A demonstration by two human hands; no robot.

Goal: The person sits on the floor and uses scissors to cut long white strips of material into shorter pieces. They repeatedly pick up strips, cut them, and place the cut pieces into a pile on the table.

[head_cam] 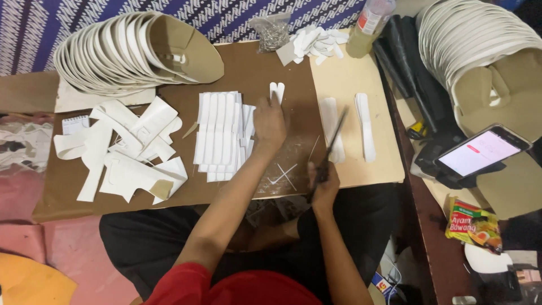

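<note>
One orange-green snack packet (473, 223) lies right of right hand (323, 186).

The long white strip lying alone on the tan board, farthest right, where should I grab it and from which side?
Probably by the near end of the long white strip, pinched across its narrow width from above. It lies flat on the tan board, running away from you, with bare board around that end. The right hand, holding black scissors, is closest.

Matt white strips (220, 135), brown cardboard (237, 73)
</note>
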